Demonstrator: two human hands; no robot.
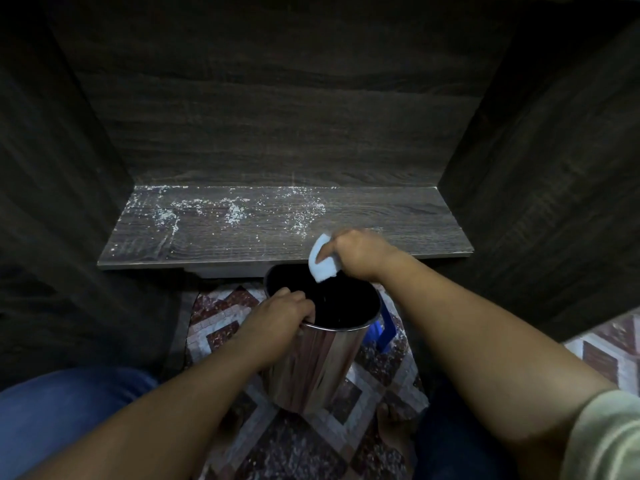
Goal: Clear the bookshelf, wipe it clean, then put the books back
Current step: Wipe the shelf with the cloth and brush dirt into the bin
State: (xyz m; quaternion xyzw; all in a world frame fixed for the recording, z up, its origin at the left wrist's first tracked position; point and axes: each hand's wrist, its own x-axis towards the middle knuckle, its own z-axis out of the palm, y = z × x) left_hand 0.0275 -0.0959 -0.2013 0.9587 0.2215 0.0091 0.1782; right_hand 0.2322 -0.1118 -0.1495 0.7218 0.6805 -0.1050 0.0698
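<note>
Two hands meet at a steel bin (311, 368) standing on the patterned floor (221, 317). The left hand (284, 308) curls its fingers over the bin's near rim, gripping it. Above the bin's far rim, the right hand (360, 252), slightly blurred, pinches a white pad (322, 263), possibly a sponge. Just behind the bin, the wooden shelf (398, 220) carries white specks (235, 211), mostly behind and left of the bin.

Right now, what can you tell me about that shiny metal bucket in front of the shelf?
The bucket is a tall round can of shiny, mirror-like metal, open on top, dark inside; its contents cannot be seen. It seems to stand roughly upright on the patterned floor, just below the front edge of the dusty shelf. The left hand grips its near rim, fingers curled inside. The right hand holds a white cloth over its mouth.
</note>
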